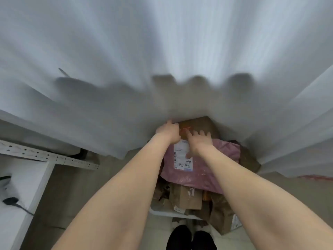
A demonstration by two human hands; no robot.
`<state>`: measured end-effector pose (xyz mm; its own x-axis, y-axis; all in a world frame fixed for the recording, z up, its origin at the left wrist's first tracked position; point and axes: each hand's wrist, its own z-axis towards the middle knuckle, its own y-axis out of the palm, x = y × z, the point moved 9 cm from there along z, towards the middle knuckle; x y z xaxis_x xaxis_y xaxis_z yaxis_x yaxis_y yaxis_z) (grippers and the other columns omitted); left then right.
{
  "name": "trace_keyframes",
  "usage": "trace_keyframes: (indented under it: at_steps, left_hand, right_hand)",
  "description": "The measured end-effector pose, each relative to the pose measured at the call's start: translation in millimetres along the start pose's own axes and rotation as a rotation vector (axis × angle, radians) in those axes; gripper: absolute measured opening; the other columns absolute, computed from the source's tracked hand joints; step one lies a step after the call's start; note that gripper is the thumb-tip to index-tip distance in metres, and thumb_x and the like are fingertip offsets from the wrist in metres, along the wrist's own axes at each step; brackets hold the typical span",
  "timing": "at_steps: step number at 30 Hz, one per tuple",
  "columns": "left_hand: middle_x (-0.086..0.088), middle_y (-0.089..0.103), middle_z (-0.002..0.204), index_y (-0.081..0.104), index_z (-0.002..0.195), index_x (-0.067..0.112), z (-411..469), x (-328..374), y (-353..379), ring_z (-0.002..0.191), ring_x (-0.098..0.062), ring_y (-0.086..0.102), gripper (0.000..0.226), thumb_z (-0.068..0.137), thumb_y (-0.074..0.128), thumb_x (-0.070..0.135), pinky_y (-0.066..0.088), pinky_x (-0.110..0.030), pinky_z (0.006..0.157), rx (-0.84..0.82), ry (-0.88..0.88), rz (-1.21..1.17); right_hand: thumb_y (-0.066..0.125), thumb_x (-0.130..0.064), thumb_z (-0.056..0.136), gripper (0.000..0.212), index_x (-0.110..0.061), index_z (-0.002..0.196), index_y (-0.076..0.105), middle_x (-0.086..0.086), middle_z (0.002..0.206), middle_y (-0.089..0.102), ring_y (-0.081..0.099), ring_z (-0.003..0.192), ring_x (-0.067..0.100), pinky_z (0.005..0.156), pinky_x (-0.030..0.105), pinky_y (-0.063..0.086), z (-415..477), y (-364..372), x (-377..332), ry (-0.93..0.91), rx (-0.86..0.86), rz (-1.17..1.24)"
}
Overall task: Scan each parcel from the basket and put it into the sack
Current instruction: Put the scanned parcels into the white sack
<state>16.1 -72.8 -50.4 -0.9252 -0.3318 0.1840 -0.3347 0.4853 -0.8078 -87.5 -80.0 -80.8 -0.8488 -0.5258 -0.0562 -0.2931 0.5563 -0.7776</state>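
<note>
A brown cardboard parcel (198, 124) with red markings sits at the lower edge of the big white sack (162, 60), whose fabric fills the upper view. My left hand (168, 131) grips the parcel's left corner with curled fingers. My right hand (199, 141) lies on the parcel's near side with fingers spread and fairly straight. Just below the hands lies a pink mailer (212, 170) with a white barcode label (182, 156). It tops the pile in the basket (162, 212), where several brown parcels (187, 197) are stacked. The far part of the brown parcel is hidden by the sack.
A white table (27, 177) with a perforated metal rail (45, 156) stands at the left, a black device with a cable (10, 201) on it. My black shoes (191, 239) are on the pale floor below the basket. A brown parcel (221, 221) leans at the basket's right.
</note>
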Motion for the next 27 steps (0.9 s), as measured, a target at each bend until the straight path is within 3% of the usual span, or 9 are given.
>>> trace_keyframes:
  at_steps: [6, 10, 14, 21, 27]
  left_hand:
    - [-0.017, 0.028, 0.149, 0.038, 0.143, 0.010, 13, -23, 22, 0.132, -0.036, 0.040, 0.056, 0.092, 0.055, 0.027, 0.040, -0.045, 0.105, -0.037, -0.045, 0.000]
    - [-0.018, 0.031, 0.147, 0.039, 0.142, 0.009, 9, -35, 27, 0.131, -0.035, 0.041, 0.055, 0.092, 0.053, 0.029, 0.041, -0.044, 0.105, -0.046, -0.063, -0.023]
    - [-0.016, 0.037, 0.141, 0.042, 0.140, 0.010, -5, -47, 21, 0.126, -0.035, 0.045, 0.053, 0.093, 0.053, 0.031, 0.043, -0.042, 0.102, -0.055, -0.093, -0.036]
    - [-0.017, 0.046, 0.132, 0.048, 0.128, 0.008, -52, -66, -27, 0.121, -0.035, 0.049, 0.041, 0.089, 0.051, 0.021, 0.044, -0.042, 0.098, 0.031, -0.191, -0.143]
    - [-0.020, 0.040, 0.141, 0.032, 0.140, 0.003, -113, -102, -79, 0.129, -0.037, 0.044, 0.054, 0.091, 0.051, 0.017, 0.039, -0.042, 0.101, 0.279, -0.437, -0.425]
  right_hand:
    - [0.075, -0.029, 0.078, 0.079, -0.016, 0.145, 0.034, 0.011, 0.145, 0.041, 0.032, 0.134, 0.032, 0.109, 0.050, 0.030, 18, 4, -8, 0.011, 0.051, -0.114]
    - [0.073, -0.034, 0.081, 0.059, -0.017, 0.133, 0.051, 0.009, 0.139, 0.048, 0.037, 0.131, 0.030, 0.105, 0.046, 0.034, 20, 5, -8, 0.017, 0.010, -0.143]
    - [0.074, -0.037, 0.082, 0.043, -0.016, 0.116, 0.058, 0.005, 0.121, 0.062, 0.059, 0.108, 0.025, 0.087, 0.037, 0.049, 10, 4, -12, -0.017, -0.114, 0.054]
    - [0.072, -0.034, 0.084, 0.041, -0.019, 0.121, 0.064, 0.003, 0.107, 0.065, 0.063, 0.093, 0.023, 0.073, 0.031, 0.051, -21, -47, -24, -0.084, -0.100, 0.306]
    - [0.075, -0.030, 0.082, 0.033, -0.010, 0.107, 0.068, 0.007, 0.099, 0.069, 0.065, 0.088, 0.023, 0.080, 0.032, 0.053, -45, -102, -32, -0.111, -0.011, 0.567]
